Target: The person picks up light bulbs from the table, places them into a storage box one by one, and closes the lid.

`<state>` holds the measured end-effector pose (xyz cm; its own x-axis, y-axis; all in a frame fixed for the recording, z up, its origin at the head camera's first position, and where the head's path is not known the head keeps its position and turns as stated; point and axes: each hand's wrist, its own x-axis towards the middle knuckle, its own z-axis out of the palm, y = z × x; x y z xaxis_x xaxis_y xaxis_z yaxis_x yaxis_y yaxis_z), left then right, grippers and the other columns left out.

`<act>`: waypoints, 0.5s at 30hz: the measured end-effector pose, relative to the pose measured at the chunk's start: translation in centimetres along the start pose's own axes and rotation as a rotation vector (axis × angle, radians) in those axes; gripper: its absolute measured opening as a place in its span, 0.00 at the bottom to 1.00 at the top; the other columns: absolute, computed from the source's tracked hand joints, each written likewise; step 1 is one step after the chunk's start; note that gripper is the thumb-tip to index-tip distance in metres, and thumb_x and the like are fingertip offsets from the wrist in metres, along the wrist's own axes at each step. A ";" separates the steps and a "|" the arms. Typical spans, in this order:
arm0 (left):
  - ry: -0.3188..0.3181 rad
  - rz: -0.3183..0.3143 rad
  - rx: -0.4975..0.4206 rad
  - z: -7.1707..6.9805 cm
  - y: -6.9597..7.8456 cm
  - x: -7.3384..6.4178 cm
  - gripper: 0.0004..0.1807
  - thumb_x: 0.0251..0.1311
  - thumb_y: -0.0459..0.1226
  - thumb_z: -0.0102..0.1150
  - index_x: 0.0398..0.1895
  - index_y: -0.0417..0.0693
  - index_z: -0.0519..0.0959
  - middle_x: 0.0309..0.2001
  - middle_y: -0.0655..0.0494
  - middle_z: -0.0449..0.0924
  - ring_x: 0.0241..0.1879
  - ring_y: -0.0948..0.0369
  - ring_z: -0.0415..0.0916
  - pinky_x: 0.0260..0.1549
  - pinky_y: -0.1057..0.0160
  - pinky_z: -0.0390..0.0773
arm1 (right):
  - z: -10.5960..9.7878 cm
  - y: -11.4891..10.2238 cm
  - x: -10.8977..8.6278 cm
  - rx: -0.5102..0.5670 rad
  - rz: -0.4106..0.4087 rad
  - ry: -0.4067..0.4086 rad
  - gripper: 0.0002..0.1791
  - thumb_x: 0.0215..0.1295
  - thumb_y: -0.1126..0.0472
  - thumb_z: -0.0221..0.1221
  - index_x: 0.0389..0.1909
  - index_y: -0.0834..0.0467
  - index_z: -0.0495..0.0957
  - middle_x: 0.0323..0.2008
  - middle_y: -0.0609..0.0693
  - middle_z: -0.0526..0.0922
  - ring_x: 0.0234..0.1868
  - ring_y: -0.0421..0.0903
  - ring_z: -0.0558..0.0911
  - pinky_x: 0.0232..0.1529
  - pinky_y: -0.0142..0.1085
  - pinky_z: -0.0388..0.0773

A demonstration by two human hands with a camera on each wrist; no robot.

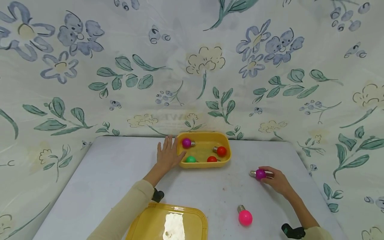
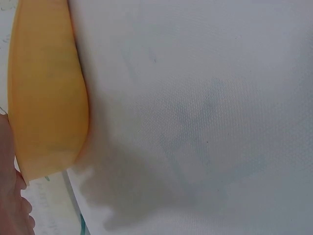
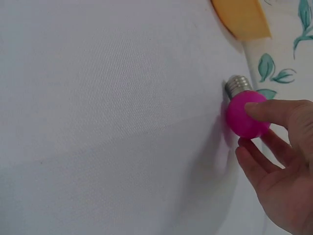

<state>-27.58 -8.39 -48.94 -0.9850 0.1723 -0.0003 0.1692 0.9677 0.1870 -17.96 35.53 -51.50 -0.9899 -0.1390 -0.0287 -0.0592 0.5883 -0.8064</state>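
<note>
My right hand (image 1: 277, 181) pinches a purple light bulb (image 1: 260, 174) by its round globe, the metal screw base pointing left. In the right wrist view the thumb and fingers press on the same bulb (image 3: 246, 113), close over the white table. My left hand (image 1: 168, 155) lies with fingers straight against the left end of a yellow bin (image 1: 204, 165). Inside that bin lie a purple bulb (image 1: 186, 143), a green bulb (image 1: 190, 159) and two red bulbs (image 1: 221, 151). A pink bulb (image 1: 245, 217) rests on the table nearer to me.
A shiny yellow tray (image 1: 204, 226) sits at the table's near side, partly cut off by the frame and the left sleeve. The white table (image 1: 120, 166) ends at the back against a flowered cloth (image 1: 180, 66). Black wrist devices (image 1: 293, 231) are on both arms.
</note>
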 end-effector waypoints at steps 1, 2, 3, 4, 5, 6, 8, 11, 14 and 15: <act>0.001 0.001 0.001 0.0 0.0 0.0 0.45 0.71 0.59 0.45 0.78 0.38 0.52 0.77 0.34 0.43 0.77 0.42 0.39 0.70 0.37 0.40 | 0.1 0.0 0.1 -0.002 0.004 0.003 0.24 0.64 0.71 0.64 0.61 0.69 0.73 0.59 0.71 0.74 0.56 0.70 0.77 0.49 0.47 0.81; 0.001 0.001 0.004 0.0 0.0 0.0 0.45 0.71 0.59 0.45 0.78 0.38 0.52 0.77 0.34 0.43 0.77 0.42 0.40 0.70 0.37 0.40 | 0.1 0.0 0.1 -0.004 0.005 0.003 0.24 0.64 0.71 0.63 0.61 0.69 0.73 0.59 0.71 0.74 0.56 0.70 0.77 0.49 0.47 0.81; -0.001 0.001 0.004 0.1 -0.1 0.0 0.45 0.71 0.59 0.45 0.78 0.38 0.52 0.77 0.34 0.43 0.77 0.42 0.39 0.70 0.37 0.40 | 0.2 0.0 0.2 -0.007 0.006 0.003 0.24 0.64 0.72 0.63 0.61 0.68 0.73 0.59 0.71 0.74 0.57 0.70 0.77 0.50 0.47 0.81; -0.001 0.001 0.004 0.1 -0.1 0.0 0.45 0.71 0.59 0.45 0.78 0.38 0.52 0.77 0.34 0.43 0.77 0.42 0.39 0.70 0.36 0.40 | 0.2 0.0 0.2 -0.008 0.007 0.002 0.23 0.65 0.72 0.63 0.61 0.68 0.73 0.59 0.71 0.74 0.57 0.70 0.77 0.50 0.48 0.81; -0.001 0.001 0.006 0.1 -0.1 0.0 0.45 0.71 0.60 0.45 0.78 0.38 0.52 0.77 0.34 0.43 0.77 0.42 0.39 0.70 0.37 0.40 | 0.3 -0.1 0.4 -0.006 0.009 0.001 0.23 0.65 0.72 0.63 0.61 0.68 0.74 0.60 0.71 0.74 0.57 0.70 0.77 0.50 0.48 0.81; -0.005 0.001 0.005 0.1 -0.1 0.0 0.45 0.71 0.60 0.44 0.78 0.38 0.52 0.77 0.34 0.43 0.77 0.42 0.39 0.70 0.37 0.39 | 0.3 -0.1 0.5 -0.005 0.007 0.001 0.23 0.65 0.72 0.62 0.61 0.67 0.74 0.60 0.71 0.74 0.57 0.70 0.76 0.50 0.48 0.81; -0.013 -0.001 0.005 0.1 -0.1 0.0 0.45 0.71 0.60 0.44 0.78 0.38 0.51 0.77 0.34 0.42 0.77 0.42 0.38 0.71 0.37 0.38 | 0.4 -0.3 0.7 0.002 -0.014 0.003 0.23 0.65 0.72 0.62 0.61 0.68 0.74 0.59 0.71 0.74 0.57 0.70 0.77 0.50 0.47 0.81; -0.022 -0.003 0.010 0.1 -0.2 0.1 0.45 0.71 0.60 0.43 0.79 0.39 0.51 0.78 0.35 0.41 0.77 0.42 0.37 0.71 0.37 0.37 | 0.3 -0.9 1.2 0.018 -0.055 0.017 0.23 0.65 0.73 0.62 0.60 0.69 0.74 0.58 0.71 0.75 0.56 0.70 0.77 0.49 0.45 0.81; -0.019 -0.003 0.011 0.2 -0.2 0.1 0.45 0.71 0.60 0.43 0.79 0.39 0.50 0.78 0.35 0.42 0.77 0.42 0.38 0.71 0.37 0.38 | 0.1 -1.6 1.7 0.024 -0.096 0.028 0.23 0.64 0.74 0.62 0.60 0.69 0.74 0.57 0.71 0.76 0.55 0.69 0.78 0.48 0.43 0.82; -0.016 -0.002 0.011 0.2 -0.2 0.2 0.45 0.71 0.60 0.43 0.79 0.39 0.51 0.78 0.35 0.42 0.77 0.42 0.38 0.71 0.37 0.39 | 0.1 -1.8 1.9 0.023 -0.109 0.031 0.23 0.64 0.74 0.63 0.60 0.69 0.74 0.57 0.71 0.76 0.55 0.69 0.79 0.48 0.43 0.82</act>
<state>-27.77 -8.50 -49.15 -0.9848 0.1730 -0.0167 0.1674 0.9700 0.1762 -19.70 34.12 -50.16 -0.9813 -0.1763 0.0777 -0.1641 0.5529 -0.8169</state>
